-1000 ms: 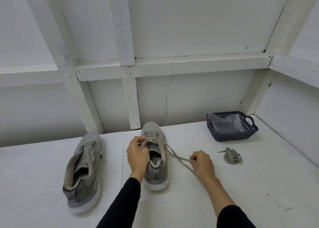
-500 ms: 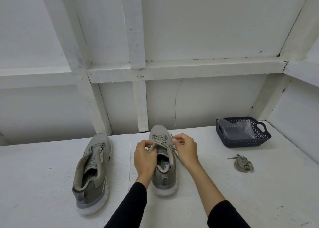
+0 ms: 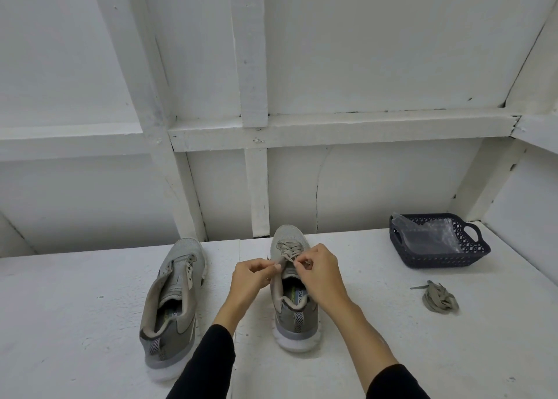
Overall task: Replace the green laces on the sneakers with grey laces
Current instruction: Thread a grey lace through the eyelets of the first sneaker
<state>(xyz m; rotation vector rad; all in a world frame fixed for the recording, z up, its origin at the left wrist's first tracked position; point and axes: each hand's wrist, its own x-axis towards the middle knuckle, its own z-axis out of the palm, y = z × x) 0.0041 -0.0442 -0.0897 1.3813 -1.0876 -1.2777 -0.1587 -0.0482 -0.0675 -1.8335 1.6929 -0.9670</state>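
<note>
Two grey sneakers stand on the white table, toes to the wall. The right sneaker (image 3: 290, 314) carries a grey-green lace (image 3: 288, 249) crossed through its front eyelets. My left hand (image 3: 249, 281) pinches the lace at the left side of the tongue. My right hand (image 3: 320, 275) pinches the lace at the right side, just over the eyelets. Both hands sit close together above the shoe's opening. The left sneaker (image 3: 175, 302) has no lace in it. A loose bundled lace (image 3: 439, 299) lies on the table to the right.
A dark blue plastic basket (image 3: 477, 255) holding a clear plastic bag stands at the back right, near the wall corner. White wooden wall framing runs close behind the shoes.
My right hand came in from the right, where it held the lace stretched out, to the shoe's eyelets. The view has shifted, so everything sits a little further right and lower.
</note>
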